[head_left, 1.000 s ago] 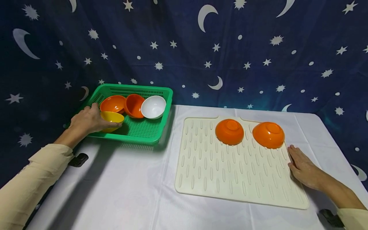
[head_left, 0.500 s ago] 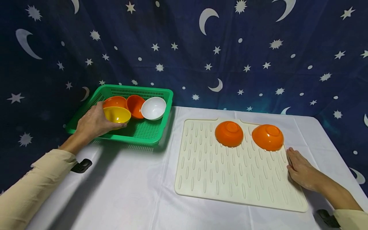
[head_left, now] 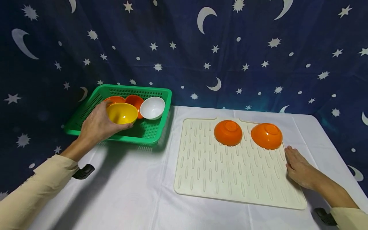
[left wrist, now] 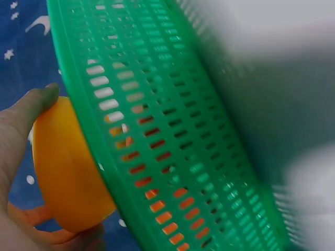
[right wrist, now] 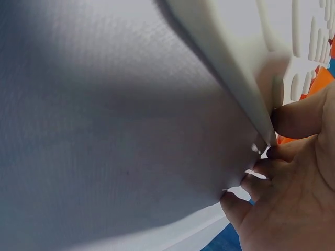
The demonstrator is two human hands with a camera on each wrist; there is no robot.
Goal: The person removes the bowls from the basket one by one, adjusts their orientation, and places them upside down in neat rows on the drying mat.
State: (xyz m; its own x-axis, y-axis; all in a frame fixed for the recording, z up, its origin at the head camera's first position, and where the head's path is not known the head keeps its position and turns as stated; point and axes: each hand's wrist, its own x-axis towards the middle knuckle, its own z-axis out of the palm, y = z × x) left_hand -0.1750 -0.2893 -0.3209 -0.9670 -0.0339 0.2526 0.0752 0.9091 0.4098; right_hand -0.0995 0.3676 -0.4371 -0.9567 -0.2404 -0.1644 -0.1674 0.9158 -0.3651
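Cream mat (head_left: pixel 218 179) lying near, right hand (head_left: pixel 300 171) resting by its right edge, fingers straight, thumb touching it. Left hand (head_left: pixel 97 123) gripping yellow bowl (head_left: pixel 122 115): thumb on near side, fingers on far side. Bowl hanging over basket (head_left: pixel 138 140), just right of palm, mouth up, looking round, shiny. Behind, two orange bowls (head_left: pixel 135 100), white bowl (head_left: pixel 152 108) sitting in basket.

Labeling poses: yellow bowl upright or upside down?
Upright, perhaps slightly tilted: the head view looks into the yellow bowl's open top, with the left hand gripping its side.
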